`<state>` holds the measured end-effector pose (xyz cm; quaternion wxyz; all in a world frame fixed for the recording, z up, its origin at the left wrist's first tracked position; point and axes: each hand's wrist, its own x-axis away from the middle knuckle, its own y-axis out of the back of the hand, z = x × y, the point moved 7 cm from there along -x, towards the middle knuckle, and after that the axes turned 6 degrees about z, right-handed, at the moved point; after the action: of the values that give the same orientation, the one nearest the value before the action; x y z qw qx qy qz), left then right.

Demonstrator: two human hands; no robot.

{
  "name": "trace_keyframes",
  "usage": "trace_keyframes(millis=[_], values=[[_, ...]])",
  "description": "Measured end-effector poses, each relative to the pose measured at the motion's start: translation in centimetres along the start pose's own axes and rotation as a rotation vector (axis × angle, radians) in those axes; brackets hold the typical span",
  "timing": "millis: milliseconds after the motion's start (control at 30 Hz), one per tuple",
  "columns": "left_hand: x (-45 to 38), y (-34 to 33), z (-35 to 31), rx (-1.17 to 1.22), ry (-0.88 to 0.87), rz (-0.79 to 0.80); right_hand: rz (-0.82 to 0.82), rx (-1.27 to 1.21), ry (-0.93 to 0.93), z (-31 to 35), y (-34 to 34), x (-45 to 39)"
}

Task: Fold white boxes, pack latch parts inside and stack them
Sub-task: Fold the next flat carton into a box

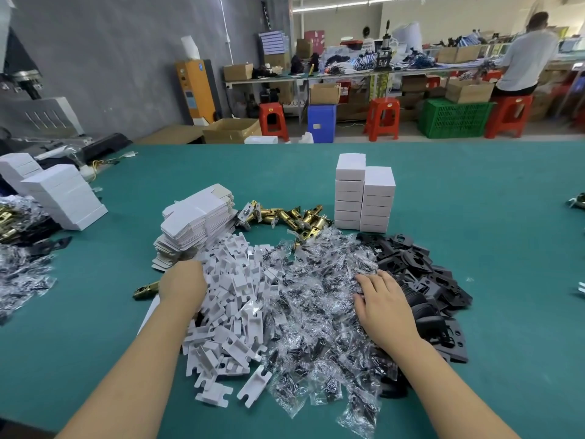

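Lying at the bottom centre of the frame, the white card inserts [234,315] and bagged screw packets [319,312] are being touched by both hands. The right hand [384,307] is being rested with fingers spread flat on the packets, beside the black plates [424,280]. The left hand [183,285] is being pressed into the inserts; its grip cannot be told. Beyond, flat box blanks [196,223], brass latches [291,217] and stacked white boxes [364,194] are being kept mid-frame on the green table [474,191].

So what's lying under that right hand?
The right hand rests on the heap of clear plastic packets holding small dark parts, beside black plates. Whatever lies directly beneath the palm is covered.
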<state>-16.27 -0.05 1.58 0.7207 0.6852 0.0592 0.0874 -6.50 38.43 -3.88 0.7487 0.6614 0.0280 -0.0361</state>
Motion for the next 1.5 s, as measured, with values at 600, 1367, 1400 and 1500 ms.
trace_keyframes(millis=[600, 1367, 1400, 1500], values=[[7.3, 13.6, -7.2, 0.843, -0.539, -0.667, 0.03, -0.176, -0.005, -0.5, 1.8, -1.1], [11.7, 3.7, -21.7, 1.026, -0.655, 0.084, 0.453, -1.904, -0.285, 2.5, 4.7, 1.5], [11.6, 3.4, -22.0, 1.038, -0.667, 0.119, 0.471, -1.913, -0.278, 2.5, 4.5, 1.5], [11.4, 2.9, -22.3, 1.093, -0.651, 0.183, 0.506, -1.904, -0.277, 2.4, 3.9, 1.4]])
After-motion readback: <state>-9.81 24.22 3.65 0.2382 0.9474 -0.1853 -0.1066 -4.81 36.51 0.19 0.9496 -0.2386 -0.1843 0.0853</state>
